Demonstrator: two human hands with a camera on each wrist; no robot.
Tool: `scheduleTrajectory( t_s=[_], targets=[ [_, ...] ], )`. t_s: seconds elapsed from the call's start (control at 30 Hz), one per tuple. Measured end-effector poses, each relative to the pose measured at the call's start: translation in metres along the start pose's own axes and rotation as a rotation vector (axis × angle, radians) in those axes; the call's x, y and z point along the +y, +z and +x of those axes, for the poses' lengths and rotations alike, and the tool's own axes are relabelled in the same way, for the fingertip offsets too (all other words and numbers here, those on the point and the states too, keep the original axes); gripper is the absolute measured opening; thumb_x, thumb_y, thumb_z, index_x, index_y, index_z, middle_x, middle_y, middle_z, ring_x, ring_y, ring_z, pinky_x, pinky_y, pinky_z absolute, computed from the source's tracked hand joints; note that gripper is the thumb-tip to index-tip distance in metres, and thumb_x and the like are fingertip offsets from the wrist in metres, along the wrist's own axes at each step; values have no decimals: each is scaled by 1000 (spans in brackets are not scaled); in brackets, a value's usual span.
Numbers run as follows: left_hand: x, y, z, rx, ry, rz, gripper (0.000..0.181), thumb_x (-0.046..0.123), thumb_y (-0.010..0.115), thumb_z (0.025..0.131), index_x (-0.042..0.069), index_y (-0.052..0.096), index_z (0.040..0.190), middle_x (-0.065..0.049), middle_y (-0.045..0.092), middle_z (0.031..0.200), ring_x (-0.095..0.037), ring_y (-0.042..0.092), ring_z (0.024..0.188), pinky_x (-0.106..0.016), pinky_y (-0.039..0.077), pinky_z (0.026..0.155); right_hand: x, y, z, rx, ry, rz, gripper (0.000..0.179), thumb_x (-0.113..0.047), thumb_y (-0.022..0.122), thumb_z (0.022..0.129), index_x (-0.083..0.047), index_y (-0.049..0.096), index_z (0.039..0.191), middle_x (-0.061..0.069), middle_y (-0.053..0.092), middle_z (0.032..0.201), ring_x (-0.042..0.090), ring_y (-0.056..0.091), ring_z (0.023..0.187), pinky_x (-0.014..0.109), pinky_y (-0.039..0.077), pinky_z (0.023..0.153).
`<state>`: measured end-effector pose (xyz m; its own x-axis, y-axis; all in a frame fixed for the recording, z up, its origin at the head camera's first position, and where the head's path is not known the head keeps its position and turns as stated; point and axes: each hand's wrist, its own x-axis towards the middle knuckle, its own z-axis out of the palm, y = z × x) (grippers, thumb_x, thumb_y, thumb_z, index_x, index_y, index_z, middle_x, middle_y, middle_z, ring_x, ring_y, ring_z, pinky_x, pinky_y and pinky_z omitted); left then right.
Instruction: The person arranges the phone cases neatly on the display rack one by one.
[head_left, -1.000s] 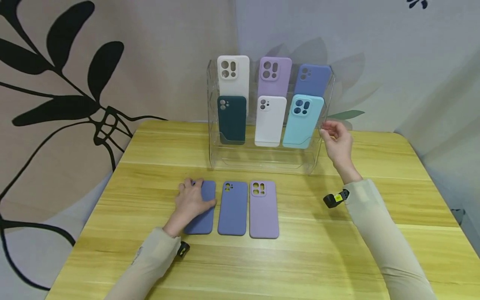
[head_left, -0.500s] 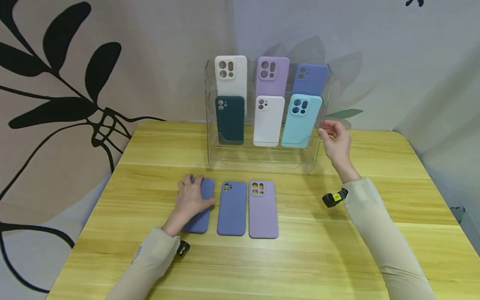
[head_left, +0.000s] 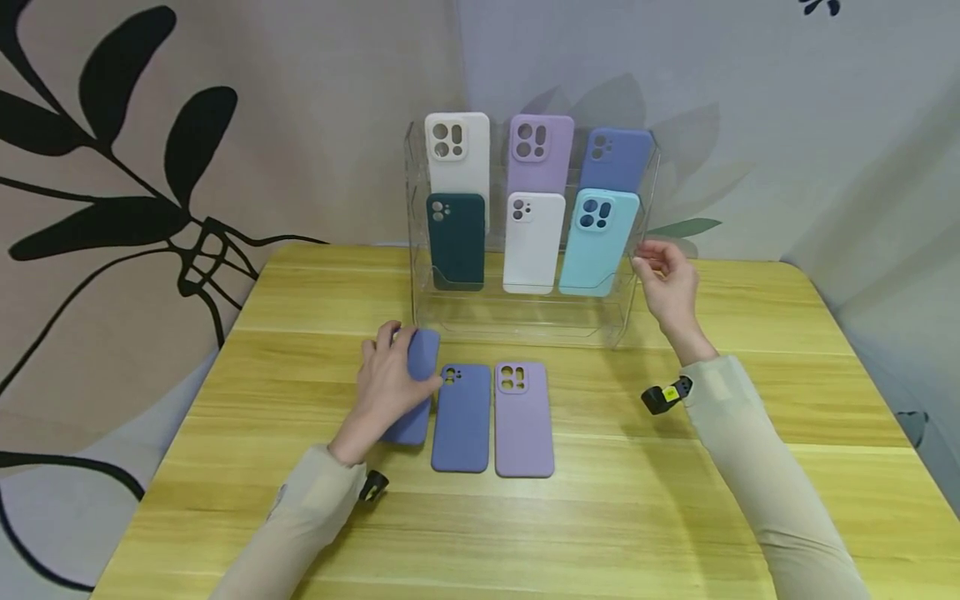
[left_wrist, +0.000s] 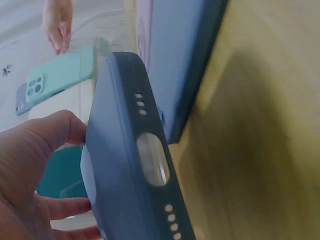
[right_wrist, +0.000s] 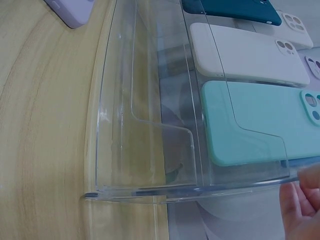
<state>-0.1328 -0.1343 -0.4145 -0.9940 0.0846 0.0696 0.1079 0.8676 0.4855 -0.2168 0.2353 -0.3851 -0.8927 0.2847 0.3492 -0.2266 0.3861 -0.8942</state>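
My left hand (head_left: 386, 379) grips a blue phone case (head_left: 424, 358) by its sides, raised off the table. In the left wrist view, the held case (left_wrist: 107, 145) shows its bottom edge with the port cutout, thumb and fingers on its sides. To its right lie another blue phone case (head_left: 461, 425) and a lilac phone case (head_left: 524, 429), flat on the table. Behind them stands a clear acrylic display stand (head_left: 517, 321). My right hand (head_left: 670, 287) pinches the stand's right side edge; in the right wrist view its fingertips (right_wrist: 295, 195) are at that side panel.
On the stand's upper tier lean white (head_left: 457, 175), lilac (head_left: 540, 171) and blue (head_left: 615, 162) cases. Dark green (head_left: 456, 246), white (head_left: 533, 246) and turquoise (head_left: 597, 250) cases fill the tier below. The stand's bottom tier holds no case. A wall rises behind the wooden table (head_left: 600, 525).
My left hand has lifted the leftmost blue phone case off the table and moved it forward and slightly right, towards the stand. The right hand keeps its place at the stand.
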Motion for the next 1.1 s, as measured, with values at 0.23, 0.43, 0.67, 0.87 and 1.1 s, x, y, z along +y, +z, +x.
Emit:
scheduleTrajectory(
  t_s=[0.23,0.43,0.67,0.87,1.1],
  targets=[
    [14,-2,8,72,67,-27,75,31,73,70,8,45,136,-17,33,141,-37,38,101,-42,46,54,0,-1,0,-4,5,-9,25,-4,59,90,9,56,112,5,61,100,3,55,84,12,48,78],
    [31,0,18,104,95,-43,74,30,70,72,12,43,138,-15,33,140,-37,39,105,-41,46,49,1,-1,0,-2,-1,-3,24,-3,59,90,9,56,111,3,61,99,3,55,84,12,48,77],
    [55,4,30,176,154,-80,75,29,72,71,12,43,138,-14,32,140,-36,39,106,-40,47,49,1,-1,0,-8,-10,0,24,-3,58,91,9,56,111,12,61,104,3,55,84,12,48,78],
    [74,9,43,241,212,-101,71,24,72,72,10,45,136,-16,33,139,-36,39,106,-41,49,57,2,-1,1,-9,-8,7,24,-2,58,91,9,56,112,12,61,104,4,55,85,12,47,77],
    [91,11,58,338,271,-131,71,21,74,72,8,46,136,-16,33,139,-36,38,102,-41,45,53,-8,-2,-2,-30,13,13,25,0,57,91,12,55,113,19,60,108,6,54,85,11,47,77]
  ],
)
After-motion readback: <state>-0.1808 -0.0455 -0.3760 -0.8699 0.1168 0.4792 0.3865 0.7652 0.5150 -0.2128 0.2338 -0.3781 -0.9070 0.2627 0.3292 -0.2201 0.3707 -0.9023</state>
